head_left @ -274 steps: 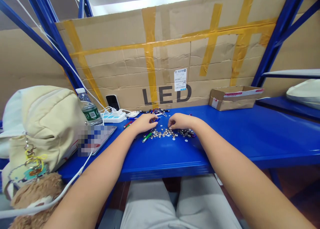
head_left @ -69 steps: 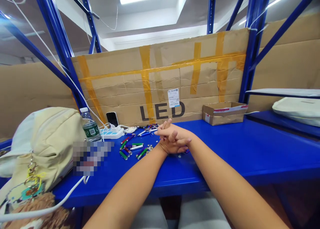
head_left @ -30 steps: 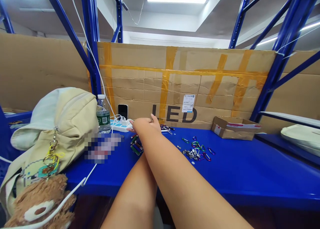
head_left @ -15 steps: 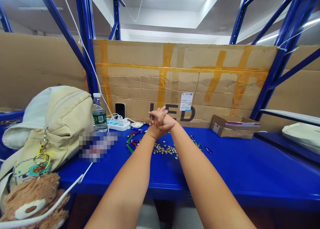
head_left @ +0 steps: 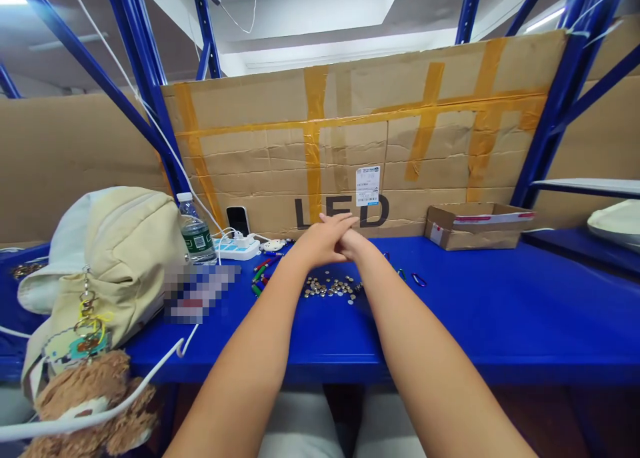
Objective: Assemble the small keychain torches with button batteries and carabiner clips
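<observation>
My left hand lies across my right hand, both held up over the far part of the blue table. The left fingers are stretched out and rest over the right hand. Most of the right fingers are hidden behind the left hand, so their shape does not show. No object is visible in either hand. Below them lies a scatter of small silvery round pieces. Red and green tubes sit left of the left wrist. To the right of the right forearm lies a blue carabiner.
An open cardboard box stands at the back right. At the left are a cream backpack with a brown plush bear, a water bottle, a white power strip and a phone. Taped cardboard closes off the back.
The hands have shifted from a crossed clasp with spread, interlaced fingers to the left hand lying flatter over the right. The view has tilted and turned slightly.
</observation>
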`<move>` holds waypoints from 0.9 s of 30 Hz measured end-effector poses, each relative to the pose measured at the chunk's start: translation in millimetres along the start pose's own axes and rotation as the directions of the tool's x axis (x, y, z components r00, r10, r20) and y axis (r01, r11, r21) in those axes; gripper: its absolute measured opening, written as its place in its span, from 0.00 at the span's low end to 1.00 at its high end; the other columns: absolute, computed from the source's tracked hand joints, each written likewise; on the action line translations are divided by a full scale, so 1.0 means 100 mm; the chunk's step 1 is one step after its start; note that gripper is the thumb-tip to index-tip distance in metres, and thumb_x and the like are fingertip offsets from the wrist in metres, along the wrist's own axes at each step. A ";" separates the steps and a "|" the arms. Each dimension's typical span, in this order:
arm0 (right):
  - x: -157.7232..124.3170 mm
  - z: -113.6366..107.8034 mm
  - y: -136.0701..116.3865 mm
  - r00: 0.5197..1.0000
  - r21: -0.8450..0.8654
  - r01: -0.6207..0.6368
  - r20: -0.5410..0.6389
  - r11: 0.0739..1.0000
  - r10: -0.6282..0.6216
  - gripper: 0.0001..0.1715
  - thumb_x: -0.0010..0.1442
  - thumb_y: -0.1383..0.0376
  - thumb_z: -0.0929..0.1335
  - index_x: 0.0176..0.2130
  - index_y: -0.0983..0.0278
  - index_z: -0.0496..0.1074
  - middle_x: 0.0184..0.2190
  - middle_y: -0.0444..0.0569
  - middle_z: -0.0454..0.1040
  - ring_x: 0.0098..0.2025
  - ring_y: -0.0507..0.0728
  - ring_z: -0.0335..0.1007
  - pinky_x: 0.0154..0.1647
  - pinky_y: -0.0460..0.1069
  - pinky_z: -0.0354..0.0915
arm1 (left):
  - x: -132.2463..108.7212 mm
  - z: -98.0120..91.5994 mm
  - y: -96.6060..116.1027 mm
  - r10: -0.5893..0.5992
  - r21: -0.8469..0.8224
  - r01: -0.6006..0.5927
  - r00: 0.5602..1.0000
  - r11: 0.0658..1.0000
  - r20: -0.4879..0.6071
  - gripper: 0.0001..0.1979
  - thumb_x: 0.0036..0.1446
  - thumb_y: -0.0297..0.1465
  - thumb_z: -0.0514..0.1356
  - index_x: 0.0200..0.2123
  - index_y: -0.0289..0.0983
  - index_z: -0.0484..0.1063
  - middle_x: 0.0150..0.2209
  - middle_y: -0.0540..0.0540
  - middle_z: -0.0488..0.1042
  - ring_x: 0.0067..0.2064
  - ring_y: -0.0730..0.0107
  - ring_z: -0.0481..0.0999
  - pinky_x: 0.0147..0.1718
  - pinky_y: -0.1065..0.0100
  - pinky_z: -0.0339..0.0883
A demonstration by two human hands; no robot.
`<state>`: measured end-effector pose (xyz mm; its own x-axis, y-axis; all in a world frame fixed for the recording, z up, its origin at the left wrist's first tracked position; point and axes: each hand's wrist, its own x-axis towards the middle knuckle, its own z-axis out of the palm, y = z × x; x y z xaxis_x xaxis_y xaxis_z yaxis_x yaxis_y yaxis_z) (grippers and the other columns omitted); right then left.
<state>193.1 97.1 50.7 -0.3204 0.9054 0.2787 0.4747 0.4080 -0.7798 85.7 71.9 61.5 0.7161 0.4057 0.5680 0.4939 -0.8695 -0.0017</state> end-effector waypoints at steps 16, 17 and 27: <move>-0.39 -0.23 0.01 0.822 -0.523 -0.094 0.439 0.847 0.362 0.16 0.47 0.55 0.71 0.30 0.64 0.72 0.28 0.47 0.73 0.26 0.51 0.66 0.27 0.46 0.63 | -0.65 -0.35 -0.08 -0.624 0.269 0.643 0.418 0.716 0.660 0.20 0.36 0.49 0.63 0.24 0.37 0.71 0.23 0.49 0.73 0.24 0.72 0.68 0.24 0.71 0.57; -0.40 -0.23 -0.01 0.822 -0.545 -0.091 0.431 0.833 0.372 0.16 0.46 0.55 0.71 0.31 0.64 0.73 0.28 0.47 0.73 0.27 0.51 0.67 0.27 0.46 0.63 | -0.65 -0.35 -0.09 -0.620 0.257 0.654 0.411 0.711 0.668 0.19 0.37 0.48 0.63 0.23 0.37 0.72 0.22 0.49 0.73 0.23 0.72 0.67 0.25 0.71 0.57; -0.33 -0.10 0.07 0.870 -0.533 -0.071 0.381 0.843 0.314 0.16 0.42 0.61 0.73 0.34 0.62 0.75 0.23 0.45 0.72 0.24 0.52 0.67 0.28 0.47 0.63 | -0.62 -0.34 -0.02 -0.623 0.210 0.668 0.467 0.714 0.628 0.10 0.39 0.37 0.60 0.23 0.37 0.73 0.21 0.49 0.72 0.22 0.73 0.66 0.23 0.72 0.57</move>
<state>215.0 70.8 41.3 -0.4419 0.8706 -0.2162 0.8598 0.3423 -0.3789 23.0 38.9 54.2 0.3367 0.9078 -0.2502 0.9347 -0.2900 0.2055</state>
